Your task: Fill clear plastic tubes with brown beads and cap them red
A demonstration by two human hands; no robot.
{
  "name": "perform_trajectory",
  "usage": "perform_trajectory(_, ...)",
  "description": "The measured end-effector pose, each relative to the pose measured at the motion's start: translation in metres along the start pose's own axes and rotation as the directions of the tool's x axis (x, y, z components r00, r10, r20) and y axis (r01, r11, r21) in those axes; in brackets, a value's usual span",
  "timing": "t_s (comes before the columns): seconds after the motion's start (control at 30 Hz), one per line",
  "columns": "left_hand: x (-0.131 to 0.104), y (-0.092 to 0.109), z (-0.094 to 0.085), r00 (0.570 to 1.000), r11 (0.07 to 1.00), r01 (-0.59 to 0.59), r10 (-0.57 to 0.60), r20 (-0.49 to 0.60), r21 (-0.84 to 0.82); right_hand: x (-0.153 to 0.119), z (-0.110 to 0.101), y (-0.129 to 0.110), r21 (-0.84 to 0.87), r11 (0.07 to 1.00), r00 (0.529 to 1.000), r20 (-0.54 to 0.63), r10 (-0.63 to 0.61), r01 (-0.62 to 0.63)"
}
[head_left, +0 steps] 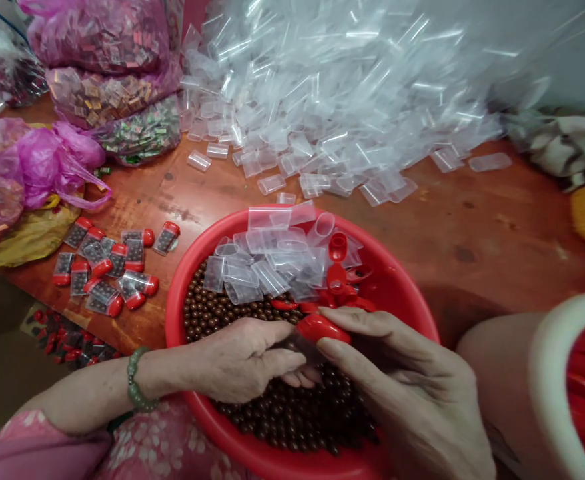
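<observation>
Over a red basin [178, 303] of brown balls [292, 413], my left hand [237, 360] is closed around a clear plastic tube [302, 347], mostly hidden by the fingers. My right hand [422, 380] pinches a glossy red cap [322, 328] between thumb and fingers, right at the tube's end. Whether the cap is seated on the tube I cannot tell. Behind the hands, loose clear tubes [267, 260] lie on the balls. Several red caps [337, 275] rest beside them, toward the right wall of the basin.
A large heap of clear tubes [352, 100] covers the table's back. Filled red-capped tubes [135, 255] lie at left, with more in a box [72, 340] below. Pink bags [107, 40] stand back left. A white-rimmed bucket [547, 373] of red pieces stands at right.
</observation>
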State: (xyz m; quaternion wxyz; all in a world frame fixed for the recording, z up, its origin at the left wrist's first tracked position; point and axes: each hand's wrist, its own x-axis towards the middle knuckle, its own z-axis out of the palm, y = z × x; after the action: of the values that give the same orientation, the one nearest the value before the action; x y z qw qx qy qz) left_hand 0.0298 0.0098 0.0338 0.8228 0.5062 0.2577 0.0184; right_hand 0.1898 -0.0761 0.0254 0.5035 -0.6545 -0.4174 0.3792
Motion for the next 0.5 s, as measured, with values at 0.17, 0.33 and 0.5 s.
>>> perform_trajectory(0.17, 0.004, 0.000, 0.002, 0.999, 0.999, 0.002, -0.003, -0.049, -0.032, -0.006, 0.007, 0.005, -0.049, 0.996, 0.987, -0.141, -0.076, 0.069)
perform_trajectory(0.33, 0.003, -0.002, 0.003, 0.997, 1.000, 0.006, -0.004, -0.077, 0.020, -0.006, 0.007, 0.011, -0.155, 0.974, 0.979, -0.092, -0.183, 0.168)
perform_trajectory(0.5, 0.002, -0.005, 0.001, 0.994, 0.994, -0.040, 0.050, -0.100, 0.101, -0.003, 0.003, 0.014, -0.454, 0.743, 0.867, 0.174, -0.467, 0.492)
